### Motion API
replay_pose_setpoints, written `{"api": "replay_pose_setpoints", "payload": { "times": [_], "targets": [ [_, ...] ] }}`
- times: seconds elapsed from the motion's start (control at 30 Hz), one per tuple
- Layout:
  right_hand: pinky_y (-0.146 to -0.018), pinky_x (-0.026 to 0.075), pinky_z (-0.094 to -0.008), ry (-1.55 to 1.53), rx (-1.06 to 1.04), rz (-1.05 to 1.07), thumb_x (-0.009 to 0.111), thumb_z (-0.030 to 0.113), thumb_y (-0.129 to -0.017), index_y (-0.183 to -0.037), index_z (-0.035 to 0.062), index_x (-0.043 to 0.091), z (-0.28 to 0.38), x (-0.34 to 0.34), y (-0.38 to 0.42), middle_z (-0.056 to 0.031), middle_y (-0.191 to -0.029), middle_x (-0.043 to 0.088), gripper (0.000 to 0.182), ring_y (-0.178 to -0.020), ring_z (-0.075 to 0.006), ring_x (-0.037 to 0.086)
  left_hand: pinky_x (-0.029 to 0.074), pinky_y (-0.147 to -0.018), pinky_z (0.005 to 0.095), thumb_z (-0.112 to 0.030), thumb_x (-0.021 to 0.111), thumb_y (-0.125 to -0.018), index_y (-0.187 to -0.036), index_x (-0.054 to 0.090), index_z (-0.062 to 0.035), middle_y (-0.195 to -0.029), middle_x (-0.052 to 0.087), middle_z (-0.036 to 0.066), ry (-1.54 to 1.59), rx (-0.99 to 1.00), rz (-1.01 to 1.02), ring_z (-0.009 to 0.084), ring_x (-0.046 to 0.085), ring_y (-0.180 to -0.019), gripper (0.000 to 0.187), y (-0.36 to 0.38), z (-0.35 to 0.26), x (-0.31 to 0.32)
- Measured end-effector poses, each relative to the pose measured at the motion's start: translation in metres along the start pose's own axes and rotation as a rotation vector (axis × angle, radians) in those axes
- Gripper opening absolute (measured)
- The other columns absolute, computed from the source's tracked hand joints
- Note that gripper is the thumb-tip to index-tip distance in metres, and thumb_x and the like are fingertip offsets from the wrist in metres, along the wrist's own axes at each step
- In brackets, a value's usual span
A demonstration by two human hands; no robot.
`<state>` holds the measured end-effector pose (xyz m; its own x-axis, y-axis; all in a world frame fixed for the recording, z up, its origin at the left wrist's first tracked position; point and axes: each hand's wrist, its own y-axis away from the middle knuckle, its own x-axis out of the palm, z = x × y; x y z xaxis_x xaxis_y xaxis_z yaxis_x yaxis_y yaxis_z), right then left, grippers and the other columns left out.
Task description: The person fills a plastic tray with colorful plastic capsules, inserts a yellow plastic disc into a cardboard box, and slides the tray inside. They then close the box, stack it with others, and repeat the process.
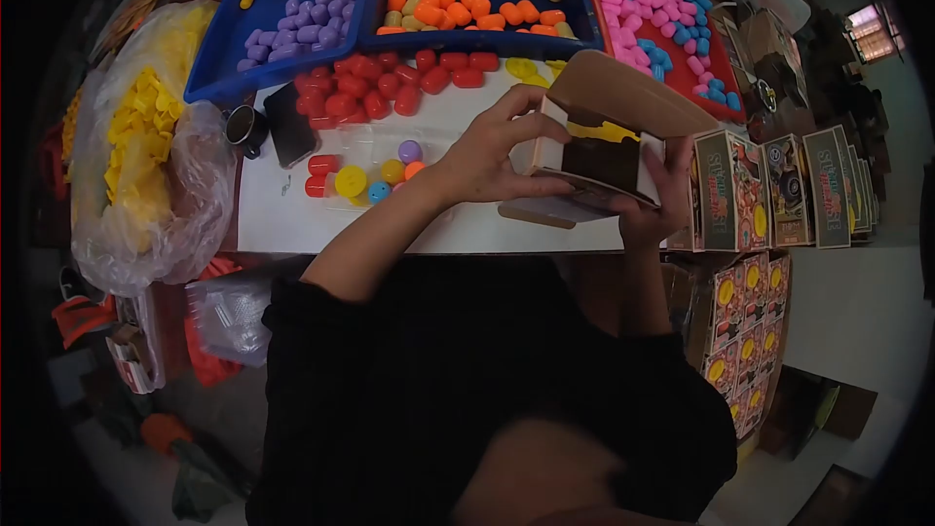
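carton (623, 102), flaps open, is located at the front edge of the white table (390, 226), held between both hands. left hand (492, 148): closed on the carton's left end. right hand (653, 185): closed on the opposite end. red capsules (355, 88) lie to the left, near a clear tray (362, 147) with coloured balls (351, 181). blue trays (375, 40) stand behind.
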<state>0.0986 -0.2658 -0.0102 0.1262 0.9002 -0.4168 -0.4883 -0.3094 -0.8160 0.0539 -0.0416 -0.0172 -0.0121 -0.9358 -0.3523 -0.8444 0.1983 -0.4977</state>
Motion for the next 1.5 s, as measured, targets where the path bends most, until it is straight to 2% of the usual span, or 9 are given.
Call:
{"api": "replay_pose_setpoints", "payload": {
  "times": [0.23,0.33,0.6,0.83,0.93,1.13,1.27,1.37,1.5],
  "targets": [
    [-0.095,0.04,-0.0532,-0.219,-0.265,-0.15,0.083,0.029,-0.061,-0.087,0.0033,0.046,-0.019,-0.02,0.03,-0.016,-0.11,0.058,0.052,-0.104,-0.0338,0.057,0.042,-0.094,0.0378,-0.023,0.088,-0.052,-0.129,0.028,-0.0121,-0.125,0.039,0.015,0.16,0.168,-0.251,0.0292,0.047,-0.113,0.098,0.012,0.013,0.019],
    [-0.093,0.042,-0.0516,-0.015,-0.164,0.222,0.082,0.024,-0.063,-0.088,0.0038,0.047,0.02,-0.043,-0.011,-0.0146,-0.104,0.058,0.047,-0.096,-0.0319,0.058,0.04,-0.096,0.0388,-0.026,0.087,-0.055,-0.125,0.036,-0.0112,-0.127,0.038,0.016,0.144,0.174,-0.184,0.0305,0.046,-0.115,0.088,0.012,-0.01,0.008],
    [-0.091,0.039,-0.0436,0.02,0.159,0.713,0.078,0.026,-0.065,-0.109,0.0035,0.049,0.037,-0.036,-0.049,-0.0209,-0.125,0.042,0.057,-0.116,-0.0393,0.041,0.033,-0.1,0.0392,-0.04,0.077,-0.068,-0.123,0.037,-0.0069,-0.132,0.031,0.017,0.158,0.097,-0.172,0.0285,0.035,-0.124,0.076,0.016,0.0,0.02],
    [-0.099,0.031,-0.0472,0.416,-0.082,0.892,0.071,0.051,-0.066,-0.139,0.0052,0.023,0.051,-0.027,-0.05,-0.0235,-0.141,0.023,0.099,-0.128,-0.0394,0.026,0.033,-0.1,0.0391,-0.028,0.079,-0.067,-0.113,0.05,-0.0107,-0.13,0.034,0.017,0.453,0.165,-0.461,0.0339,0.032,-0.126,0.057,0.015,-0.004,0.044],
    [-0.101,0.028,-0.0477,0.233,-0.089,0.895,0.068,0.061,-0.061,-0.14,0.0036,0.02,0.042,-0.029,-0.054,-0.0234,-0.142,0.022,0.108,-0.129,-0.0404,0.025,0.03,-0.104,0.0446,-0.023,0.078,-0.068,-0.112,0.048,-0.0146,-0.141,0.021,0.018,0.056,0.263,-0.281,0.0322,0.03,-0.129,0.054,0.023,0.005,0.027],
    [-0.102,0.033,-0.042,0.114,0.204,0.861,0.074,0.052,-0.062,-0.138,0.0003,0.024,0.032,-0.037,-0.06,-0.0217,-0.134,0.035,0.105,-0.124,-0.0371,0.037,0.027,-0.106,0.046,-0.02,0.081,-0.063,-0.116,0.045,-0.0167,-0.142,0.021,0.013,-0.409,0.336,-0.224,0.0322,0.028,-0.13,0.064,0.028,0.005,0.0],
    [-0.095,0.043,-0.0367,-0.377,0.448,0.093,0.078,0.034,-0.068,-0.138,0.0007,0.021,0.019,-0.083,-0.055,-0.0162,-0.126,0.04,0.096,-0.113,-0.0266,0.047,0.026,-0.105,0.0455,-0.022,0.085,-0.057,-0.14,0.009,-0.0149,-0.144,0.021,0.013,-0.044,-0.166,-0.476,0.0295,0.025,-0.132,0.113,0.033,-0.008,-0.007],
    [-0.091,0.045,-0.0372,-0.691,0.558,-0.055,0.076,0.033,-0.071,-0.136,0.0021,0.023,-0.02,-0.093,-0.003,-0.0156,-0.124,0.043,0.09,-0.111,-0.0257,0.049,0.026,-0.106,0.0435,-0.013,0.08,-0.065,-0.141,0.016,-0.0135,-0.143,0.025,0.013,0.352,-0.239,-0.39,0.0278,0.025,-0.133,0.1,0.024,-0.005,0.004],
    [-0.09,0.044,-0.0358,-0.875,0.891,-0.114,0.073,0.027,-0.075,-0.136,0.0024,0.028,-0.058,-0.106,0.094,-0.0104,-0.12,0.048,0.079,-0.109,-0.0221,0.051,0.048,-0.082,0.0283,0.008,0.055,-0.075,-0.124,0.048,-0.0095,-0.118,0.054,0.012,0.342,-0.261,-0.136,0.022,0.06,-0.099,0.053,0.014,-0.011,-0.003]
  ]
}}
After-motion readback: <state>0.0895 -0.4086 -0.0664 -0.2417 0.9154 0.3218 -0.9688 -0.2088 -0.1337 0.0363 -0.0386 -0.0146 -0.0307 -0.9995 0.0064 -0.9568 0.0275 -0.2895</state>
